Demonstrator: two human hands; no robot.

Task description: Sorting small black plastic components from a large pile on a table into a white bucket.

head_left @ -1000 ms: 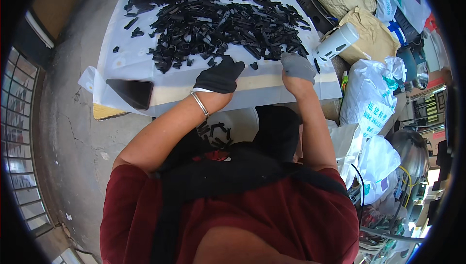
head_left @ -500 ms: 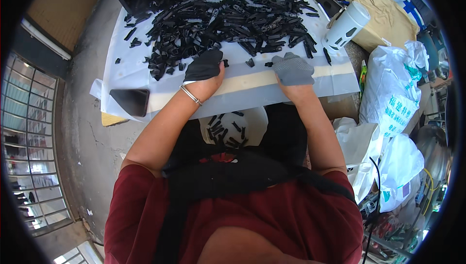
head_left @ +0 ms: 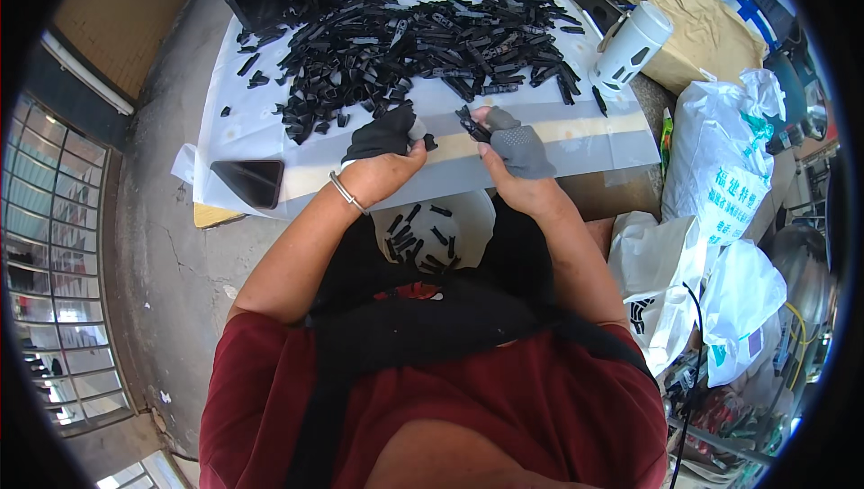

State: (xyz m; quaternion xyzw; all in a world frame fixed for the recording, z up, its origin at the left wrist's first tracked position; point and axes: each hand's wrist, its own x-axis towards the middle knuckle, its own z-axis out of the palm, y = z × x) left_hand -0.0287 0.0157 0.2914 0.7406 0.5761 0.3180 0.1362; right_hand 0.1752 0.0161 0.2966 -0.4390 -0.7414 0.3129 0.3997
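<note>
A big heap of small black plastic pieces [head_left: 405,30] covers a white-sheeted table [head_left: 594,134]. My left hand [head_left: 385,152], in a dark glove with a metal bracelet at the wrist, pinches a small black piece near the table's front edge. Just right of it, my right hand [head_left: 513,152], in a grey glove, grips another black piece [head_left: 472,122] between thumb and fingers. The two hands are close together, a little apart. Below them, in my lap, a white bowl [head_left: 468,210] holds several black pieces.
A dark phone [head_left: 247,181] lies on the table's left front corner. A white perforated cup [head_left: 630,46] stands at the right edge. White sacks [head_left: 715,174] and tan bags [head_left: 702,30] crowd the right side. Concrete floor and a barred window [head_left: 54,282] lie to the left.
Both hands have lifted from the table's front edge and come together over it, each now holding a small black piece. The view has shifted slightly.
</note>
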